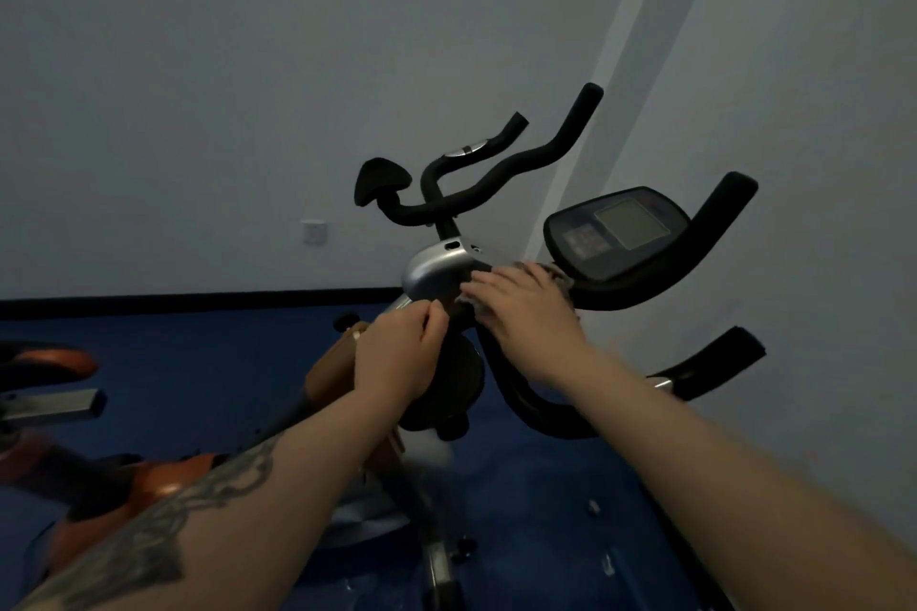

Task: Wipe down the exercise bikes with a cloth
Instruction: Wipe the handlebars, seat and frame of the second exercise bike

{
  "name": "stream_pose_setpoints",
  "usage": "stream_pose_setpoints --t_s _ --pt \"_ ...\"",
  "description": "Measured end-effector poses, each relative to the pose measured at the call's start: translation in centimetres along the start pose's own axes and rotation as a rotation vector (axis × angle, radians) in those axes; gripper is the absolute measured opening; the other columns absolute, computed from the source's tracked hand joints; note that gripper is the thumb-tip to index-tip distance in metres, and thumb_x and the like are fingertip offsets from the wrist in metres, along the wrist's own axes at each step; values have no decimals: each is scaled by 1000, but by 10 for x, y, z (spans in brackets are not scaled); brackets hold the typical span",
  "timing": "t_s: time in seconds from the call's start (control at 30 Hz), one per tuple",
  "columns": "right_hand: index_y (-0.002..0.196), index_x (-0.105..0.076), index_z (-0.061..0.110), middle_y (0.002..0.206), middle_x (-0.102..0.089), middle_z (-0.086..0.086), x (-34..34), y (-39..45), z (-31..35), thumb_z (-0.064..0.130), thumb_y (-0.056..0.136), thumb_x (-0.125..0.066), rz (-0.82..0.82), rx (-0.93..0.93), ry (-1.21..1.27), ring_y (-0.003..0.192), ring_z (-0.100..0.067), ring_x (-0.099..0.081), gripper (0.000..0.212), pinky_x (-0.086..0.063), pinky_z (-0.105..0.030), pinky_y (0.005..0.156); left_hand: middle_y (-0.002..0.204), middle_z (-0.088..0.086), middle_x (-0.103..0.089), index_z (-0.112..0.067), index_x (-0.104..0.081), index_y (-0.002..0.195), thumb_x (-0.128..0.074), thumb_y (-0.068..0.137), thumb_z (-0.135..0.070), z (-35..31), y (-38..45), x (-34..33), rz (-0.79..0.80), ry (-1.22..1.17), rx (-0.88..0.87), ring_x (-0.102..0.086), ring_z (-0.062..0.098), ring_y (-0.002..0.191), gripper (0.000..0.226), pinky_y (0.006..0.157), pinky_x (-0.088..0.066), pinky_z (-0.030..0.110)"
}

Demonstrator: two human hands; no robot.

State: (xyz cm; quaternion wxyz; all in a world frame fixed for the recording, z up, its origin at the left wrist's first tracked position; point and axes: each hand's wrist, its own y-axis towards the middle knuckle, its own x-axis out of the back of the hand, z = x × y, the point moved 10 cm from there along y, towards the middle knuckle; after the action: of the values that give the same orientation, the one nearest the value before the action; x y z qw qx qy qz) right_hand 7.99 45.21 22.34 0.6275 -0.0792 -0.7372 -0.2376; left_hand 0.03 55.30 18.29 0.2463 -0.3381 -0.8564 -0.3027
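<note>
A black exercise bike stands in front of me, with curved foam handlebars, a console with a grey screen and a silver housing on its post. My right hand lies flat, fingers straight, pressing a grey cloth onto the bar just below the console. Only the cloth's edges show around the hand. My left hand has its fingers curled round the post under the silver housing, next to a black round knob.
A second bike with orange panels stands at the left, close to my left forearm. The floor is blue, with a black skirting along the pale wall. A wall socket sits behind the bike. More black grips jut out at right.
</note>
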Motion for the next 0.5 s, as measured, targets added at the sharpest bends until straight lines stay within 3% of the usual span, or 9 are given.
stream_pose_setpoints --t_s 0.07,0.13,0.2,0.27,0.37,0.5 --pt "146 -35 29 146 -45 3 5 8 -25 35 97 -48 118 48 -7 136 -16 -37 51 -11 -37 117 56 -6 -49 -25 -41 58 -40 97 -31 0 0 1 -6 3 7 -48 10 52 40 48 -25 28" --pt "139 -42 28 137 -52 2 11 13 -60 44 97 -45 210 -16 -61 128 -19 -44 45 -24 -39 111 57 -4 -50 -24 -45 61 -40 98 -29 1 1 1 -2 29 8 -49 11 52 38 47 -27 27" --pt "116 -53 25 117 -60 0 11 12 -70 49 98 -40 232 -104 -43 110 -23 -54 33 -39 -37 84 56 -4 -50 -23 -45 61 -38 97 -32 5 0 3 -27 51 44 -48 9 51 38 46 -27 25" --pt "105 -55 24 104 -63 -2 10 13 -58 48 99 -38 130 -122 -69 96 -25 -57 31 -35 -33 68 54 -4 -49 -24 -43 57 -35 97 -35 13 -1 7 -79 51 115 -46 8 49 42 45 -26 26" --pt "108 -57 22 102 -65 -2 14 14 -40 46 100 -37 -12 -34 -119 92 -24 -58 32 -37 -33 66 51 -5 -48 -23 -44 54 -34 97 -37 20 -1 9 -118 90 168 -46 10 47 47 46 -26 26" --pt "114 -56 28 109 -64 2 12 14 -60 48 98 -39 201 41 -6 99 -23 -60 30 -42 -35 71 49 -5 -47 -22 -46 51 -34 97 -40 24 -3 11 -134 147 209 -46 9 45 51 46 -24 25"
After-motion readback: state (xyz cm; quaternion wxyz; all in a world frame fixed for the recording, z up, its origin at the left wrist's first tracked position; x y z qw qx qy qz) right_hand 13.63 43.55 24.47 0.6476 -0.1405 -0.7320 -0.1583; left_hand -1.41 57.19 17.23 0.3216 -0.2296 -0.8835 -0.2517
